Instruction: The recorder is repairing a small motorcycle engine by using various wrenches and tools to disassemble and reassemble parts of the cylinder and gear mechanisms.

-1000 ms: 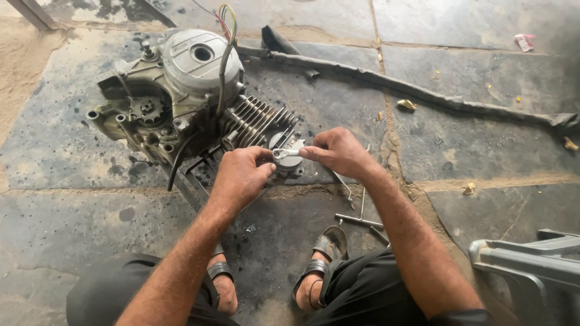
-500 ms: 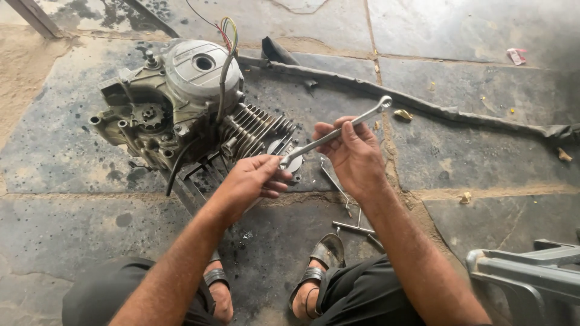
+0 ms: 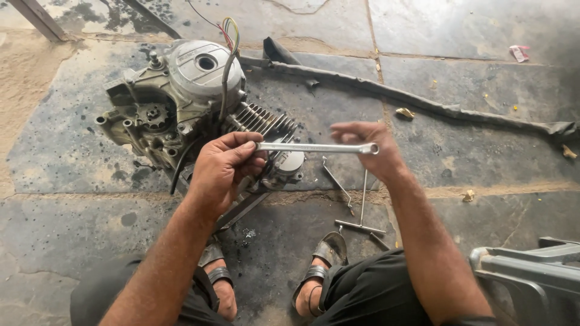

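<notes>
Holding a long, bright steel combination spanner (image 3: 314, 147) level in the air, above and just in front of the finned end of the engine, not engaged on any fastener. Gripping the spanner's plain end with the left hand (image 3: 223, 172), fingers curled shut around the shaft. Meeting the ring end with the right hand (image 3: 368, 145), fingers half extended; not showing clearly whether pinching the ring or merely resting against it, so unable to tell.

Judging the step in hand as handling the spanner between the two hands, clear of the work. Judging any fitting to the engine as calling for a settled one-handed grip, a lowering of the ring end, and a squaring of it to a bolt head; not showing which bolt.

Lying directly beneath: a grey, oil-stained cast-metal motorcycle engine (image 3: 181, 96), resting on its side on the floor, with its cooling-fin cylinder (image 3: 260, 121) pointing toward the hands, a small toothed sprocket (image 3: 154, 113) exposed at the left, and a bundle of coloured wires (image 3: 229, 30) rising from the top.

Lying near the right forearm: a slim steel T-handle tool (image 3: 362, 211). Running behind the engine: a long black rubber strip (image 3: 423, 105). Carrying all of it: a dark, stained stone-slab floor (image 3: 483, 157). Showing at the bottom: two sandalled feet (image 3: 320, 271).
</notes>
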